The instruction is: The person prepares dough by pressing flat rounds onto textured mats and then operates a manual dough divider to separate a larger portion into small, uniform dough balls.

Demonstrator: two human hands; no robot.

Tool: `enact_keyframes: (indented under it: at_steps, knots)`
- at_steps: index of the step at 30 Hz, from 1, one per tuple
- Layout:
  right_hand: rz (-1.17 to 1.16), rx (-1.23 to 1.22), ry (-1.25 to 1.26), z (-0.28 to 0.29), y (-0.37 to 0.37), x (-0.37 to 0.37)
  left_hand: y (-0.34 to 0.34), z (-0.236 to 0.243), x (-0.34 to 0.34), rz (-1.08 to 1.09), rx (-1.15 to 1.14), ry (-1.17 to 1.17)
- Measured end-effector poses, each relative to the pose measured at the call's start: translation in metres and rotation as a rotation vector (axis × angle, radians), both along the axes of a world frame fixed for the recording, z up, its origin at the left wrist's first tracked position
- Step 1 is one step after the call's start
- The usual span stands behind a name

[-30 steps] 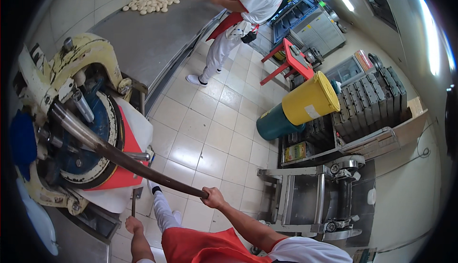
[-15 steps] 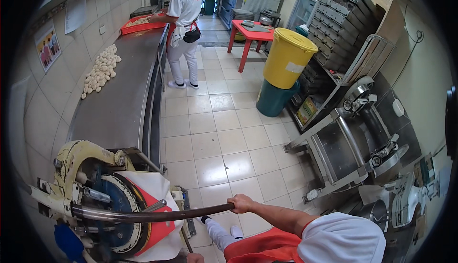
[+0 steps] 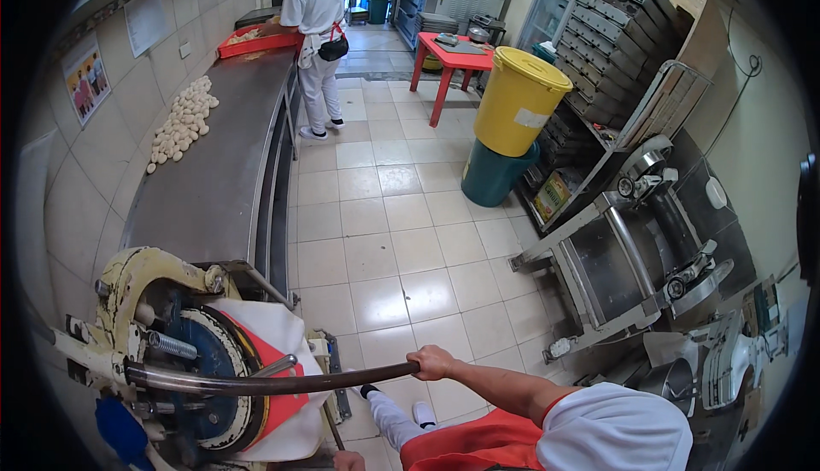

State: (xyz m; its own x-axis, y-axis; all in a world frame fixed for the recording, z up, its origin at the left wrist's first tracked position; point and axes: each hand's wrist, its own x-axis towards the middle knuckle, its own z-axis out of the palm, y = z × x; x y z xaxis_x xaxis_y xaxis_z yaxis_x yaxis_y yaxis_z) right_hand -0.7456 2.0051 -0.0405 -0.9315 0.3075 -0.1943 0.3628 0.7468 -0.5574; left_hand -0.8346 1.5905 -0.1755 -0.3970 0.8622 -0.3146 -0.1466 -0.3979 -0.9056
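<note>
My right hand (image 3: 431, 362) is closed round the end of a long curved metal lever (image 3: 290, 384), with my arm stretched out from the right. The lever belongs to a worn cream-painted machine (image 3: 141, 279), which looks like a dough divider, at the lower left. Its round blue head (image 3: 205, 368) stands next to a white sheet (image 3: 278, 330) and a red piece (image 3: 272, 420). At the lower edge my left hand (image 3: 348, 461), partly cut off, appears closed on the end of a thin metal rod (image 3: 334, 431).
A steel table (image 3: 209, 185) runs along the left wall, bearing dough balls (image 3: 181, 125) and a red tray (image 3: 256, 42). A co-worker (image 3: 318, 44) stands beside it. Yellow bin (image 3: 519, 104) on green bin (image 3: 497, 176), red table (image 3: 453, 59) and a roller machine (image 3: 623, 249) stand right.
The co-worker has shifted slightly left along the far end of the table, feet repositioned. My hands keep their places on the lever and rod.
</note>
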Motion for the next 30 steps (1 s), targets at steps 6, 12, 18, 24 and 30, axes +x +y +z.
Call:
enact_keyframes:
  at_steps: [6, 12, 18, 24, 30]
  knots:
    - [-0.006, 0.009, 0.052, -0.006, -0.002, 0.001, -0.002, -0.008, 0.003, 0.070, -0.018, -0.045]
    - [-0.011, -0.016, -0.011, -0.001, -0.001, -0.001, 0.023, -0.034, -0.014, 1.786, 1.505, -0.992]
    - [-0.012, -0.011, 0.019, -0.003, -0.001, 0.000, 0.026, -0.041, -0.013, 1.859, 1.554, -0.920]
    - [0.007, 0.003, 0.006, -0.001, 0.000, -0.003, 0.021, -0.047, -0.012, 1.856, 1.600, -0.938]
    - [0.010, 0.008, -0.047, -0.002, 0.000, -0.001, 0.029, -0.037, -0.014, 1.904, 1.603, -0.869]
